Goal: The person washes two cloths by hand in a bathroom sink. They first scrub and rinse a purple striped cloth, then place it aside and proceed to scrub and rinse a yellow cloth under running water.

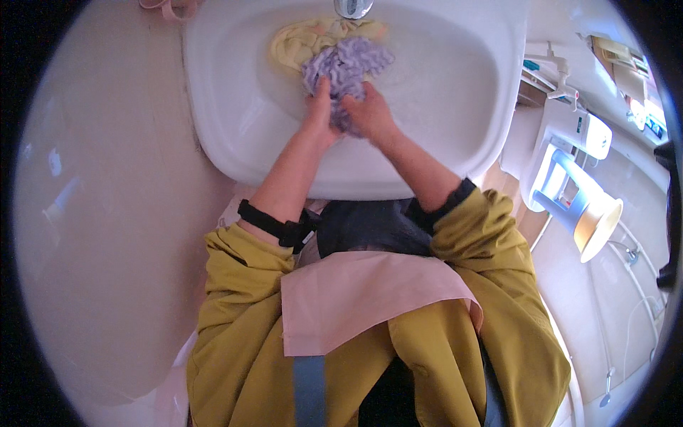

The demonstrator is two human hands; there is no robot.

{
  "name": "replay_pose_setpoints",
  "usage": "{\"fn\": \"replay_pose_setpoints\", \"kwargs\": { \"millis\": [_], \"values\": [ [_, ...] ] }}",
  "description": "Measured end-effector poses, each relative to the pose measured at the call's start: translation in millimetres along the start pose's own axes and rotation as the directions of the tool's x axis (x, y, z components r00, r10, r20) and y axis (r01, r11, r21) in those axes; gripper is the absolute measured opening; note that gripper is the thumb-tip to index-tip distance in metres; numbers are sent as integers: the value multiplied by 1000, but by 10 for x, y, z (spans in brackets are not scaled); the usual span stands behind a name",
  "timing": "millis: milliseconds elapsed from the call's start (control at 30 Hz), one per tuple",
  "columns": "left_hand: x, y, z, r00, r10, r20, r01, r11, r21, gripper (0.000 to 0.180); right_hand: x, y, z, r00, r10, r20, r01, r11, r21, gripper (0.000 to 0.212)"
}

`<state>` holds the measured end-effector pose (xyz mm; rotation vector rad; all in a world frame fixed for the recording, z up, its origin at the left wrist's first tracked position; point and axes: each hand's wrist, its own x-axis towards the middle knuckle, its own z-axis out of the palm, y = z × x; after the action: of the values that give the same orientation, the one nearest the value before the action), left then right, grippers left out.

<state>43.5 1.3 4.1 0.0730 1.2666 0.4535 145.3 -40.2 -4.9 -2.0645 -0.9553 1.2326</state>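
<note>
In the white sink (455, 135), a bunched purple-and-white wavy-patterned cloth (346, 65) is gripped between both my hands. My left hand (322, 114) closes on its left side, thumb pointing up along the fabric. On the other side my right hand (370, 114) is closed on it too, fingers partly hidden under the cloth. Behind it, a wet pale yellow cloth (295, 44) lies in the basin below the chrome faucet (353, 7). The purple cloth overlaps part of the yellow one.
A tiled wall (107, 178) runs close along the left. Something pink with a strap (171, 8) sits at the sink's back left. To the right, a white water heater (576, 132) and a blue-and-yellow plastic stool (580, 203) appear, with pipes beyond.
</note>
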Motion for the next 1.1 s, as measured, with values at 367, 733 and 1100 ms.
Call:
{"fn": "replay_pose_setpoints", "kwargs": {
  "millis": [367,733,1100],
  "values": [
    [-387,179,-59,961,273,-37,-233,877,421,33,-280,-231,-476,952,-307,4,255,784,-565,48],
    [-739,407,-120,910,319,265,-413,762,499,53,-482,-712,-599,964,-206,170,229,965,-131,47],
    [-604,144,-113,549,467,693,-698,712,73,24,-994,-1352,-576,905,-363,224,123,725,677,35]
  ]
}}
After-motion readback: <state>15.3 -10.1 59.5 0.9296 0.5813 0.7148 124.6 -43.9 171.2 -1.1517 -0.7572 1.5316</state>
